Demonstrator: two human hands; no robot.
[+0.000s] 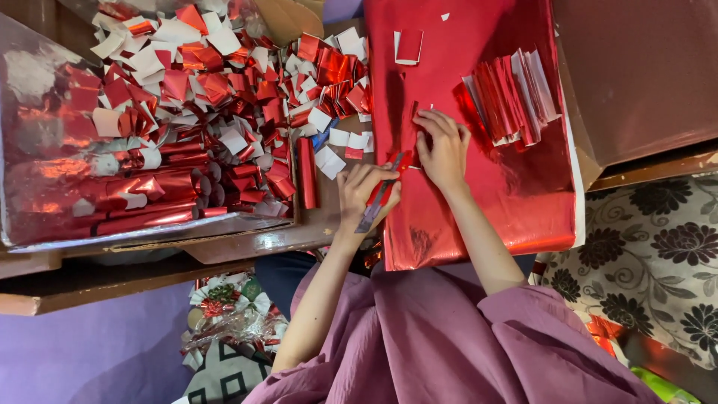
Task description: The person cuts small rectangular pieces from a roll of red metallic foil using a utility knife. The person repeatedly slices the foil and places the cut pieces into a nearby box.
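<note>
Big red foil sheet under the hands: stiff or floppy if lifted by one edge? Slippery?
Likely floppy: the red foil sheet lies thin and wrinkled, its near edge drooping off the board. Probably light, like the cut foil pieces heaped in loose curls. Its glossy face suggests it slides easily; the right hand presses it flat while the left hand holds a blade.

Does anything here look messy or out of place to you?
Yes: small red and white foil scraps have spilled out of the heaped box onto the wooden table, beside a loose red foil roll. The stack of cut strips on the red foil sheet is fanned unevenly.
</note>
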